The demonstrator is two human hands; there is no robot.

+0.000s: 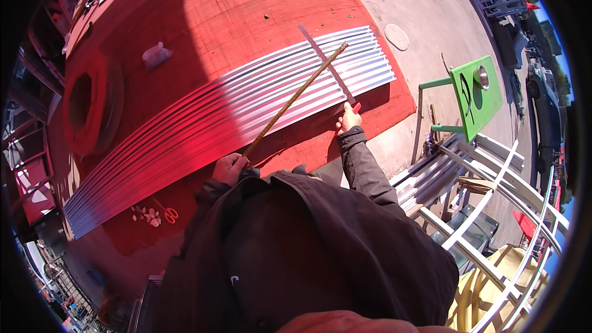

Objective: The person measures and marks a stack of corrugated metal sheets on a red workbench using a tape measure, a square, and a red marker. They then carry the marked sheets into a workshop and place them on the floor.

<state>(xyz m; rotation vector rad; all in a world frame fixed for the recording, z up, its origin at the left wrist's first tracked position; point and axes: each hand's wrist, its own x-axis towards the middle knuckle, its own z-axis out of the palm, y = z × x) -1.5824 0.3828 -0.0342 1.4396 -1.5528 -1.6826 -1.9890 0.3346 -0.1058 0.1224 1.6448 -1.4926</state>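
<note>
Left hand (230,168) closed on one long, thin brown rod (296,98). Right hand (349,121) closed on one dark, flat, red-handled strip (340,82). One silver corrugated metal sheet (203,124) lay beneath both, ending short of the red tabletop's (246,12) 2 o'clock edge; tabletop extended toward 12 o'clock.

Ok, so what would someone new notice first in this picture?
Probably the long silvery strips lying across the red surface mid-view. Over their right half, the left hand holds a thin rod and the right hand a flat tool. Off to the right stands a bright green table with a metal bowl on it.
</note>
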